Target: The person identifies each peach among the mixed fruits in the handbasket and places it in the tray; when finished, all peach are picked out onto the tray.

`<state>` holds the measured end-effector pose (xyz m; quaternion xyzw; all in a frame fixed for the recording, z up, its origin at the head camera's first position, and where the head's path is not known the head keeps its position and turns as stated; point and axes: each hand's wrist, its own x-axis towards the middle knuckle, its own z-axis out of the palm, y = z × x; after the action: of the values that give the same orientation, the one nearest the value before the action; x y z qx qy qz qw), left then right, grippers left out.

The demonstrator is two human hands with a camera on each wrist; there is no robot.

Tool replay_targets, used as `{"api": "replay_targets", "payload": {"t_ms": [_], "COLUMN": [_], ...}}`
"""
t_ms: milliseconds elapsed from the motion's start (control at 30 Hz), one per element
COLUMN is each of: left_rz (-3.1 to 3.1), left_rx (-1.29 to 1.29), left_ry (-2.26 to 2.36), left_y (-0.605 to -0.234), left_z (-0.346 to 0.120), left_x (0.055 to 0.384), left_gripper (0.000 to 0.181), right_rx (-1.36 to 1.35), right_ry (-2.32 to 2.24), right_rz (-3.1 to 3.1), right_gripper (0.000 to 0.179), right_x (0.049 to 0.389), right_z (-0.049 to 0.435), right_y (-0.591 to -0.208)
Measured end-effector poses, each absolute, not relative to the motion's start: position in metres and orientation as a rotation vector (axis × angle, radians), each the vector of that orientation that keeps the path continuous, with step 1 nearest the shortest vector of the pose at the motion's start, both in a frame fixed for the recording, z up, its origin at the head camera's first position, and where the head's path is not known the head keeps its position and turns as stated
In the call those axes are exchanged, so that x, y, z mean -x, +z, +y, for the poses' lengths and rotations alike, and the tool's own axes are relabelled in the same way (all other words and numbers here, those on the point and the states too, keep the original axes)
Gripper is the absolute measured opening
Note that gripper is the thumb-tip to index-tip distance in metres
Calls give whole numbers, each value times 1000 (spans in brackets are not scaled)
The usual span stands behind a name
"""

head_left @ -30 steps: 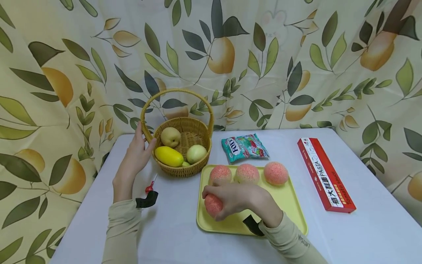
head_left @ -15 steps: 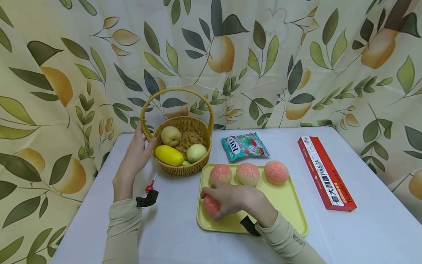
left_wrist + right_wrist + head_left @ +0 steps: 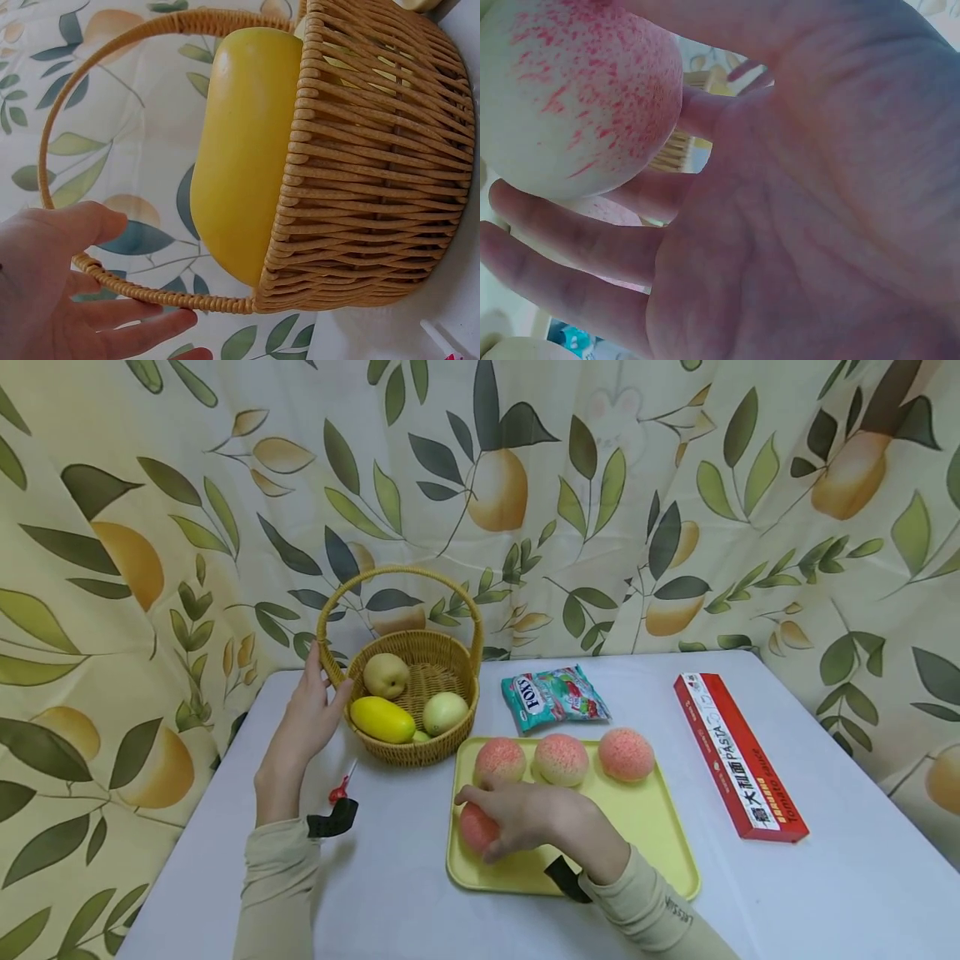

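My right hand [image 3: 528,817] grips a pink-speckled peach [image 3: 477,828] between thumb and fingers at the left side of the yellow tray [image 3: 637,852]. In the right wrist view, the peach [image 3: 577,97] shows its pale side against the fingers. Three more peaches, one of them this peach [image 3: 627,754], line the tray's far edge. My left hand [image 3: 303,722] rests against the handle of the wicker basket [image 3: 416,752]. The left wrist view has that basket handle [image 3: 176,300] passing between the thumb and the nearly straight fingers. Inside the basket lie a yellow oblong fruit [image 3: 382,720], a pear [image 3: 386,675] and a pale green round fruit [image 3: 445,712].
Behind the tray lies a teal candy bag [image 3: 555,697]. A long red pasta box [image 3: 741,758] is at the right. A red lollipop [image 3: 340,789] lies beside the left wrist. A leaf-patterned curtain [image 3: 562,510] hangs behind the white table [image 3: 390,893].
The right hand has shifted slightly left on the tray with the peach in its grip. My left hand stays at the basket handle.
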<state>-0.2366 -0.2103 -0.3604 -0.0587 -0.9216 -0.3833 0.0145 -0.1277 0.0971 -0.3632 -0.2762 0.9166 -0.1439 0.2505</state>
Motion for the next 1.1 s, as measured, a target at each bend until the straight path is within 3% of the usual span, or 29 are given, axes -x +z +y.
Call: {"api": "replay_targets", "payload": {"t_ms": [533,1100], "left_rz": [-2905,-2861], "left_rx": [189,207], "left_ry": [-1157,-1133], "left_y": [-366,-363], "left_z": [-207,-210], "left_x": [237,238], "left_gripper": [89,89], "right_rx": [690,803], "right_ry": [-406,-557], "right_rz": [2499,2501], "right_gripper": [70,45], "right_x": [123,141], "right_z": [104,125], "right_y": [-361,-340]}}
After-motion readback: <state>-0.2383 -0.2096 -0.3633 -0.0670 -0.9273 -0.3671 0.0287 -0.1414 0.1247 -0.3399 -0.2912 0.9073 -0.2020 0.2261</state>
